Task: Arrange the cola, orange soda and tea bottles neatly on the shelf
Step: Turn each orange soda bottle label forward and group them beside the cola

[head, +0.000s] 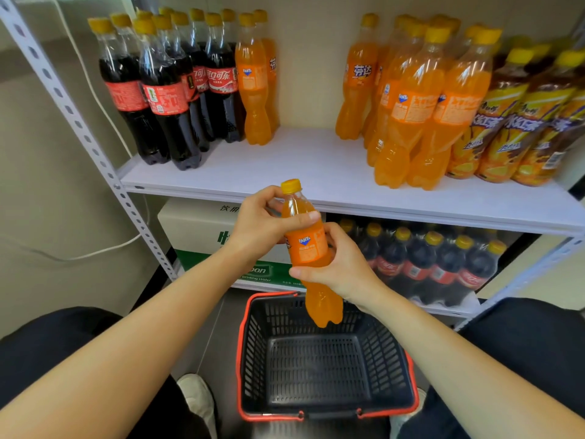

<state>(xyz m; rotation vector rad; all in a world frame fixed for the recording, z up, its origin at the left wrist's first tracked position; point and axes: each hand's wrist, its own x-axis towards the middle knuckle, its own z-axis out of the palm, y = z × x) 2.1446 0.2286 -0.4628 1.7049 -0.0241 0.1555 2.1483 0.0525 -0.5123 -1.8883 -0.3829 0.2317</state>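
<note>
We've got the Fanta orange soda bottle (308, 248) in both hands over the basket (243, 343). The left hand (259, 226) is curled round its neck, the right hand (342, 267) wrapped round its waist. It's near upright, with the cap tipped left. The shelf (316, 166) lies up and ahead, bare between the left orange soda pair (254, 90) and the right orange soda cluster (411, 99).

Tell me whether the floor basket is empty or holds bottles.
Empty: the basket shows only bare mesh floor. The orange soda bottle is held over it by the left hand and right hand.
</note>
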